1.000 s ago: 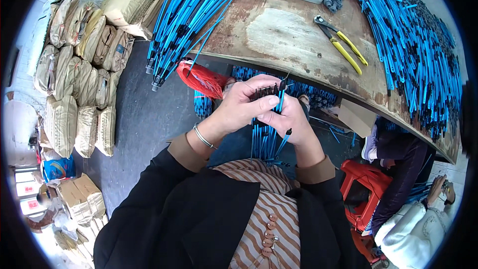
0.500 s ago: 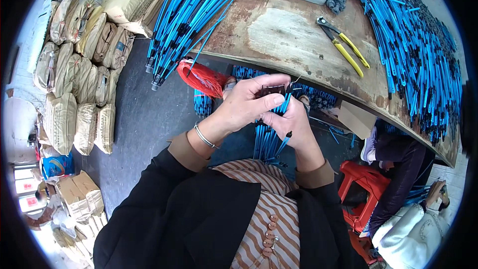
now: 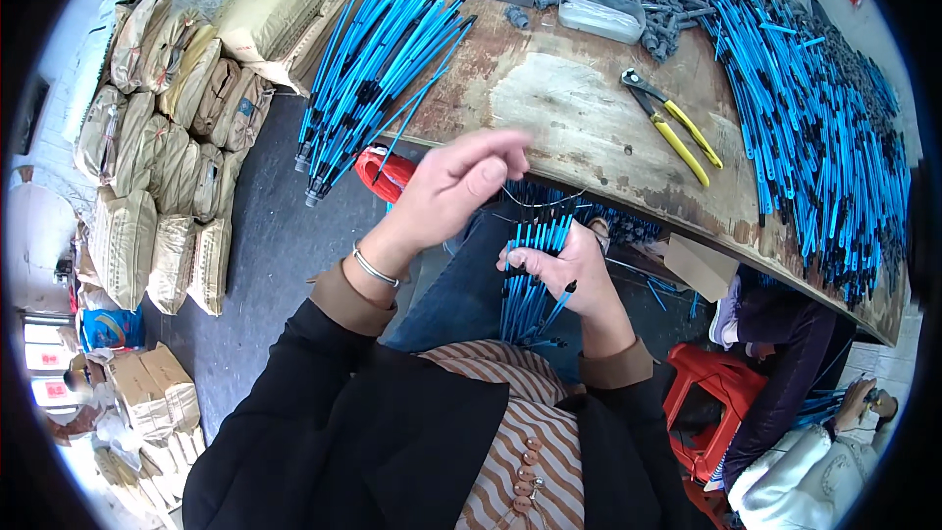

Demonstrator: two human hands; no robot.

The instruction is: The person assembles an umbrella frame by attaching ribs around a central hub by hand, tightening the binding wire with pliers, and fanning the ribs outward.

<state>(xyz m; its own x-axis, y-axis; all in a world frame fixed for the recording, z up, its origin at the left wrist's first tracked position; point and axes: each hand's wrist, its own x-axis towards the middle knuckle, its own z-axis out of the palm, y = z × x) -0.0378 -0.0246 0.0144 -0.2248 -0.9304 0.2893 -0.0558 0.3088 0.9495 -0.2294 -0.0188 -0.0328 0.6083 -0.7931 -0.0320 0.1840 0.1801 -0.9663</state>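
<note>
My right hand [image 3: 567, 273] grips a bundle of blue rods with black ends [image 3: 531, 277], held upright over my lap just below the table's near edge. My left hand [image 3: 453, 188] is raised a little to the left of the bundle, fingers pinched on a thin wire [image 3: 546, 203] that runs from the hand to the top of the bundle. A silver bangle sits on my left wrist.
A worn wooden table [image 3: 559, 108] carries a fan of blue rods [image 3: 378, 69] at left, yellow-handled pliers [image 3: 673, 128], a clear plastic box [image 3: 600, 14], grey parts and a big heap of blue rods [image 3: 810, 128] at right. Stacked sacks [image 3: 162, 157] stand left. Another person [image 3: 814, 442] and a red stool [image 3: 716, 402] are at right.
My left hand has lifted off the bundle and moved up and left, drawing the wire out. My right hand has stayed on the bundle.
</note>
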